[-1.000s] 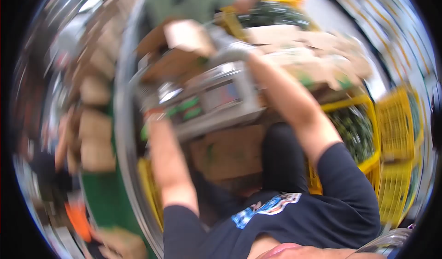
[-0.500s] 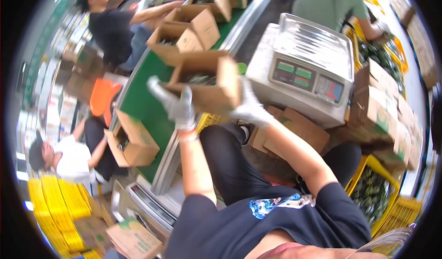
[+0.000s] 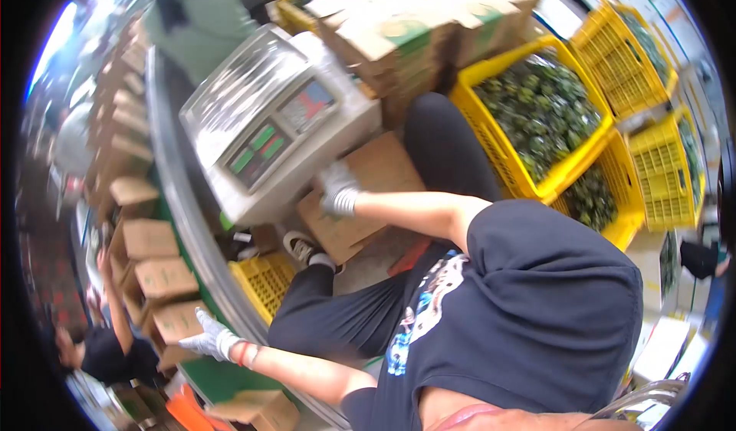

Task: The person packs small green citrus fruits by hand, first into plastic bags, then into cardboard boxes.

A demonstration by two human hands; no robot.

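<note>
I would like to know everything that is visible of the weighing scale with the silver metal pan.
The weighing scale has a shiny silver pan, bearing nothing, and a darker panel with green-lit displays beside a keypad. It sits on a pale box-shaped stand, between a grey metal rail and stacked cardboard boxes. Neither left hand nor right hand touches it.

1 scale (image 3: 249, 109), far L. Yellow crates (image 3: 498, 154): 4 R, 1 L; far ones unclear. 1 green belt (image 3: 222, 379) L. Several cartons (image 3: 166, 278) on belt, exact no. unclear.
</note>
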